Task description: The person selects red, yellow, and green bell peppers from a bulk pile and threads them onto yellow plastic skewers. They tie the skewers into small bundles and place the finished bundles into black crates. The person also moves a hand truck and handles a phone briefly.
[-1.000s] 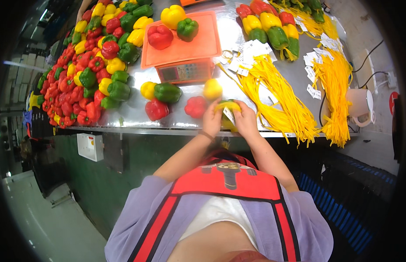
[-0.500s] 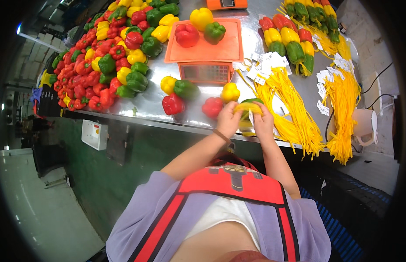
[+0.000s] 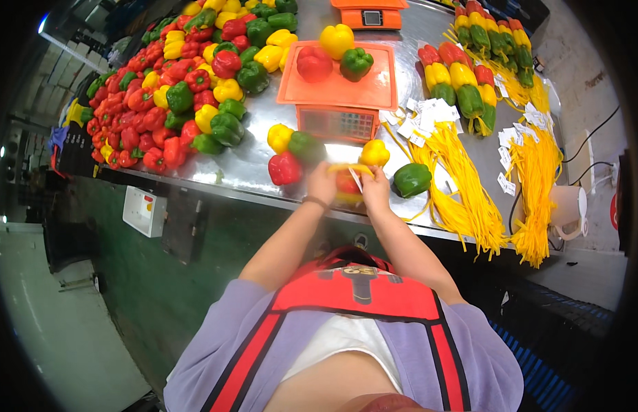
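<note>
Yellow, thin, looped band [image 3: 351, 167] is held drawn wide between two bare hands at the near edge of a shiny metal table [image 3: 260, 117], a white paper tag [image 3: 356, 180] hanging from it. Its left side is pinched by the left hand [image 3: 321, 184], its right side by the right hand [image 3: 375, 189]; the fingers of both are closed on it, though some fingertips are hidden. A glossy, rounded red bell pepper [image 3: 347, 182] is seen between the hands, just below the band; whether it is ringed by it or merely behind it cannot be told.

From the hands, a small yellow bell pepper [image 3: 374, 152] is found just beside them at one o'clock, a blocky green bell pepper [image 3: 412, 180] at three, and a squat red bell pepper [image 3: 284, 169] at nine. An orange plastic scale [image 3: 336, 123] is placed at twelve.

The band is judged light, limp and stretchy, best gripped at opposite sides of its mouth, clear of the tag. The pepper between the hands is judged firm but easily bruised, its waxy skin slippery; it should be cupped around its broad sides.
</note>
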`<state>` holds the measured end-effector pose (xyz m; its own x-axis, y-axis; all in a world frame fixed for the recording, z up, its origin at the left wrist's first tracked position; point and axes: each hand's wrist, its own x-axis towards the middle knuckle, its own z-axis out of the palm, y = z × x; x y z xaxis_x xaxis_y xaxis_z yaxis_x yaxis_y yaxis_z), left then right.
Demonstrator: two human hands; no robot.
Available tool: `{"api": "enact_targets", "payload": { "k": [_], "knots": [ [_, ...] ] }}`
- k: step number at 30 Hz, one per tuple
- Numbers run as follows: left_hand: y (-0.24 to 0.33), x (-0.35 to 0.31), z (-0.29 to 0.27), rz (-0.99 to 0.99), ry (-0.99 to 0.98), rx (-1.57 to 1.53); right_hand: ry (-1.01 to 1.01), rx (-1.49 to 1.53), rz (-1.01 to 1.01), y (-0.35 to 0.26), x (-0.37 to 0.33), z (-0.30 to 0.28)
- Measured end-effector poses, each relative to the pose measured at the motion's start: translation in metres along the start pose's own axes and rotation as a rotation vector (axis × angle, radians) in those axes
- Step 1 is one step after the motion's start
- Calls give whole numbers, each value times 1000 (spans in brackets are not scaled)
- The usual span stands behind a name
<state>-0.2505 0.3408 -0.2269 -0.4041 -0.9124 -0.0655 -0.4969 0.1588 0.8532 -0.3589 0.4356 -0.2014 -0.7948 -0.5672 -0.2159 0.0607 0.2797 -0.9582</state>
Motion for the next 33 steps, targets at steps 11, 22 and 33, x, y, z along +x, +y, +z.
{"api": "enact_targets", "payload": {
  "k": [11,22,33],
  "knots": [
    [-31,-17,24,-284,-206,-544,-99,-477,-189,-16,-5,-26],
    [-12,-25,27,-334,-260,-692,-35,516,419,37,-2,-28],
    [114,49,20,-316,-351,-601,-347,588,474,-59,98,-79]
  ]
}}
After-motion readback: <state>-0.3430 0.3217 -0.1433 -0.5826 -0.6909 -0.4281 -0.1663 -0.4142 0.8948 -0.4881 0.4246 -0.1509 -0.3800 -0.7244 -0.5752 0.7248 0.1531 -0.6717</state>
